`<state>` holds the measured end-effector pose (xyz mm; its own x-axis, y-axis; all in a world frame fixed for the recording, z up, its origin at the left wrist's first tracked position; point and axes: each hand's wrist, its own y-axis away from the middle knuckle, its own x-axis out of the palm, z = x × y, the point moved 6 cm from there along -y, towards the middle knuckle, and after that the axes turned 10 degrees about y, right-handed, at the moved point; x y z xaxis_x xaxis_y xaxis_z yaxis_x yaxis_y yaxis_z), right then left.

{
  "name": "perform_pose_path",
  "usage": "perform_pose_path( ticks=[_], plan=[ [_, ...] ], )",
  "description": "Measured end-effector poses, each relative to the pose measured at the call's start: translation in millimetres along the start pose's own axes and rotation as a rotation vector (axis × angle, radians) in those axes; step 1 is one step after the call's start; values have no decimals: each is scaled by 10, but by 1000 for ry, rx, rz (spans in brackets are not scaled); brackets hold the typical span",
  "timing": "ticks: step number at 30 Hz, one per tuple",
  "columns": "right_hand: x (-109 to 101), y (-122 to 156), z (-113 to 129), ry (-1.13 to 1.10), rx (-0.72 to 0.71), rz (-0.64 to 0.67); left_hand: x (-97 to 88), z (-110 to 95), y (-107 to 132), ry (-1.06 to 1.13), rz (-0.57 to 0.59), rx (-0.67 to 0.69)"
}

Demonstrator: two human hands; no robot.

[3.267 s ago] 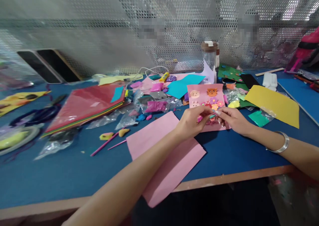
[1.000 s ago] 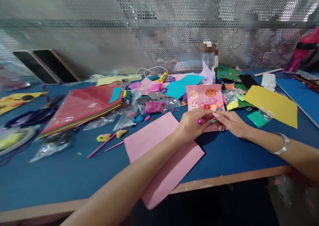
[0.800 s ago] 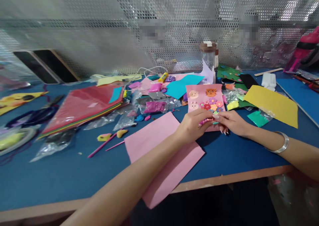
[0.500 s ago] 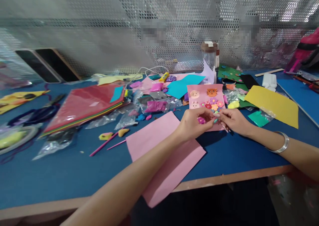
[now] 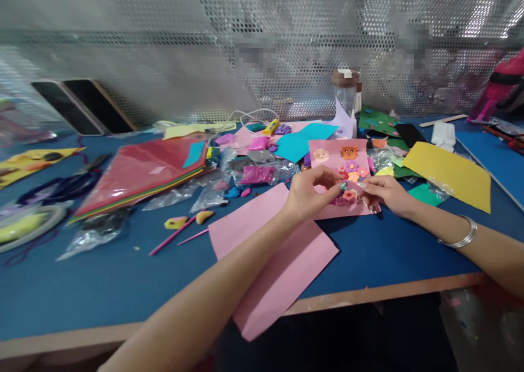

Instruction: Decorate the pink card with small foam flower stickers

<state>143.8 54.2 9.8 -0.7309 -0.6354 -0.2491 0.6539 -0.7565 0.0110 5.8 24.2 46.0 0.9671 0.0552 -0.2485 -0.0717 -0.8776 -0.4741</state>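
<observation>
Over a pink sheet with clay figures (image 5: 332, 148), my left hand (image 5: 311, 192) and my right hand (image 5: 387, 193) meet fingertip to fingertip. Pinched between them is a small pinkish-purple piece of clay (image 5: 352, 186), partly hidden by the fingers. An orange cat face (image 5: 349, 152) and a pale animal face (image 5: 321, 154) show at the top of the sheet. Several clay flowers (image 5: 352, 173) are clustered below, partly covered by my hands. A second pink sheet (image 5: 262, 252) lies under my left forearm and overhangs the table's front edge.
Packets of clay (image 5: 258, 175) and a blue sheet (image 5: 305, 141) lie behind. Coloured sheets in plastic (image 5: 143, 170) and two sticks (image 5: 174, 234) are leftward. A yellow sheet (image 5: 450, 172) lies rightward. A lidded bottle (image 5: 346, 93) stands by the perforated metal screen (image 5: 164, 55).
My fingertips have drawn slightly apart, with the left hand shifting a little left. The pinkish-purple piece now shows between them, and more of the clay flowers beneath are visible.
</observation>
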Motion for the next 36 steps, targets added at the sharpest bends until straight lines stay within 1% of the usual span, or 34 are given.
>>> perform_pose_path(
  ticks=[4,7,9,12,14,16,18,21,25,29,32,36],
  plan=[
    [12,5,0,-45,10,1,-69,48,3,-13,-114,-12],
    [-2,4,0,12,-5,-43,-76,54,20,-52,-146,-19],
    [-29,4,-2,62,-12,-106,-38,36,36,-36,-114,-7],
    [-31,14,2,106,-11,-168,81,-6,75,-2,2,25],
    [16,25,10,118,-4,-146,155,-33,108,-23,69,54],
    [75,39,16,101,11,-101,196,-53,133,-61,100,83],
    [121,53,26,78,12,-59,194,-73,140,-81,94,116],
    [147,67,55,97,-35,-19,163,-105,126,-113,80,158],
    [137,68,58,134,-50,11,193,-159,116,-153,171,196],
    [108,62,84,174,-61,-14,201,-178,114,-116,188,144],
    [96,54,103,171,-84,-36,184,-180,102,-110,163,113],
    [85,40,88,117,-79,-52,147,-150,74,-115,118,68]
  ],
)
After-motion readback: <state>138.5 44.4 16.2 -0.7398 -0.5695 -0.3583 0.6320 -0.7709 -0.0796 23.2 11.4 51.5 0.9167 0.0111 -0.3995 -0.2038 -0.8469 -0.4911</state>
